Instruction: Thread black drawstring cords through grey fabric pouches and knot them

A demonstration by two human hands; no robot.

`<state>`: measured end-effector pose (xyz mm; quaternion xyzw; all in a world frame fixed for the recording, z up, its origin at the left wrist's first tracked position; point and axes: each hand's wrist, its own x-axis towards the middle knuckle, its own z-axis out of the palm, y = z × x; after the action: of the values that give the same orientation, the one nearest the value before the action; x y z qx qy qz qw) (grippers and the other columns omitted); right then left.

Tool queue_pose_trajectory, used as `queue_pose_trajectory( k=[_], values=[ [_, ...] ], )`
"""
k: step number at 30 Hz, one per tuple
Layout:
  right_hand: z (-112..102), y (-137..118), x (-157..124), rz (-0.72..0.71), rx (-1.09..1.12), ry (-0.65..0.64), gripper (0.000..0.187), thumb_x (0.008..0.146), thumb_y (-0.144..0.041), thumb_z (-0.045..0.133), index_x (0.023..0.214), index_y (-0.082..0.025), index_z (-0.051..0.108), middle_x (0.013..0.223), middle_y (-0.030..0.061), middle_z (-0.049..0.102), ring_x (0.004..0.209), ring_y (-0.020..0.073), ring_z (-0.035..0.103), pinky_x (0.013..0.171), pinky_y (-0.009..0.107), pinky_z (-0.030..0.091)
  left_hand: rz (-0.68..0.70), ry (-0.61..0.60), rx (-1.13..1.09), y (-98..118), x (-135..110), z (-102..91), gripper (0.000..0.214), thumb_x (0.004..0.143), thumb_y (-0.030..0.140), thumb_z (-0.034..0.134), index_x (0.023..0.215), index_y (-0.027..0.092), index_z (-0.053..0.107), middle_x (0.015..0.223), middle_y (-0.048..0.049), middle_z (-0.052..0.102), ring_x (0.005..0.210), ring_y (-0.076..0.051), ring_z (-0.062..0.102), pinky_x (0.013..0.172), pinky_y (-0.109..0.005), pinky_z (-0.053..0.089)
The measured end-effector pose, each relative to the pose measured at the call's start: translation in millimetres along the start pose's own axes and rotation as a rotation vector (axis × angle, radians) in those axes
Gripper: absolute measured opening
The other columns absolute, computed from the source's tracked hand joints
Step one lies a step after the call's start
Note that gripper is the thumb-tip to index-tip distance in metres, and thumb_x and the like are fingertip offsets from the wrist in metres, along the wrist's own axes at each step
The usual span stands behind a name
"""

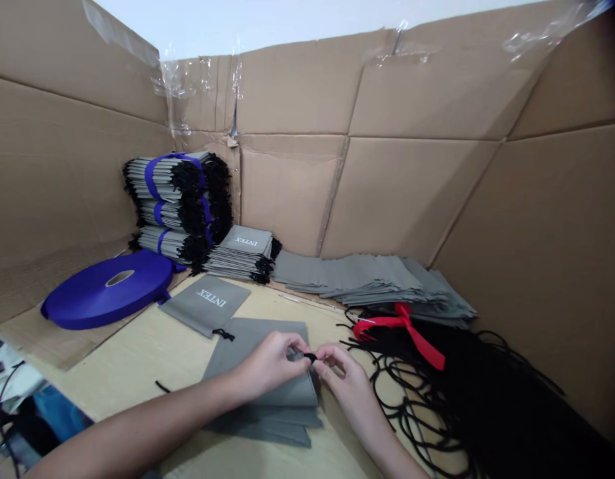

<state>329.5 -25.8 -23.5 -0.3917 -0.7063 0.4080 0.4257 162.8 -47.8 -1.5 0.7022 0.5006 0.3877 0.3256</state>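
My left hand [271,364] and my right hand [343,376] meet over a small pile of grey drawstring pouches [267,389] on the wooden table [152,352]. Both hands pinch a short black cord end [310,357] at the top pouch's right edge. Fingers of each hand are closed around it. A finished grey pouch printed INTEX [205,303] lies just beyond, with a black knot at its mouth.
A heap of black cords [467,392] tied with a red ribbon [405,329] lies to the right. Flat grey pouches [372,279] are spread behind. Bundled pouch stacks [180,203] and a blue ribbon spool [108,287] sit at the back left. Cardboard walls [552,253] surround the table.
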Motion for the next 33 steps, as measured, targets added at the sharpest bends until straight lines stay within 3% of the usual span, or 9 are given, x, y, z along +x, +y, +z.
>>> queue_pose_trajectory(
  k=[6,13,17,22,25,30,33],
  values=[
    [3.7,-5.9,-3.3,-0.032,-0.049,0.004,0.012,0.077,-0.030,0.054,0.072,-0.019,0.055,0.076,0.0016,0.055,0.069,0.0168,0.053,0.060,0.025,0.041,0.010,0.033,0.026,0.7,-1.7,2.5,0.018,0.071,0.020,0.054,0.083,0.013,0.065,0.077,-0.0014,0.066,0.071,-0.014,0.057,0.062,-0.020,0.040],
    [2.8,-12.3,-12.8,-0.277,-0.252,0.081,0.009,0.083,-0.021,0.049,0.075,-0.019,0.052,0.080,0.0031,0.054,0.065,0.0153,0.050,0.058,0.026,0.039,0.049,0.079,0.043,-1.2,-4.7,8.0,0.007,0.071,0.022,0.054,0.072,0.015,0.054,0.068,0.0020,0.059,0.062,-0.011,0.050,0.054,-0.018,0.034],
    [1.6,-11.8,-14.6,-0.345,-0.307,0.078,0.009,0.084,-0.019,0.047,0.076,-0.020,0.051,0.078,0.0021,0.053,0.064,0.0149,0.049,0.059,0.026,0.039,0.052,0.100,0.161,-3.1,-7.8,11.2,0.008,0.073,0.025,0.053,0.073,0.017,0.051,0.062,0.0037,0.053,0.056,-0.010,0.045,0.053,-0.019,0.031],
    [3.6,-10.5,-13.1,-0.358,-0.300,0.082,0.010,0.085,-0.018,0.047,0.076,-0.020,0.051,0.080,0.0027,0.053,0.069,0.0154,0.051,0.060,0.025,0.041,0.005,0.104,0.312,1.5,-12.3,9.7,0.011,0.078,0.030,0.049,0.077,0.019,0.050,0.062,0.0021,0.054,0.055,-0.012,0.046,0.052,-0.021,0.028],
    [4.0,-11.2,-15.2,-0.386,-0.294,0.074,0.009,0.088,-0.021,0.045,0.089,-0.020,0.054,0.091,0.0057,0.054,0.079,0.0169,0.054,0.064,0.025,0.044,0.001,0.143,0.340,2.4,-12.7,7.3,0.010,0.079,0.029,0.047,0.076,0.020,0.049,0.062,0.0021,0.054,0.056,-0.013,0.047,0.053,-0.021,0.028],
    [1.2,-12.2,-17.3,-0.465,-0.334,0.062,0.013,0.089,-0.019,0.043,0.095,-0.022,0.054,0.099,0.0064,0.057,0.095,0.0190,0.054,0.081,0.028,0.043,0.071,0.149,0.318,3.8,-13.9,6.0,0.009,0.080,0.028,0.047,0.075,0.020,0.047,0.060,0.0038,0.051,0.052,-0.011,0.043,0.052,-0.020,0.029],
    [-1.1,-8.8,-15.9,-0.428,-0.282,0.057,0.014,0.090,-0.022,0.042,0.096,-0.023,0.055,0.096,0.0051,0.060,0.092,0.0183,0.057,0.078,0.027,0.045,0.125,0.133,0.316,8.7,-16.7,5.4,0.006,0.080,0.026,0.046,0.078,0.020,0.048,0.060,0.0043,0.049,0.051,-0.011,0.042,0.051,-0.019,0.028]
  ],
)
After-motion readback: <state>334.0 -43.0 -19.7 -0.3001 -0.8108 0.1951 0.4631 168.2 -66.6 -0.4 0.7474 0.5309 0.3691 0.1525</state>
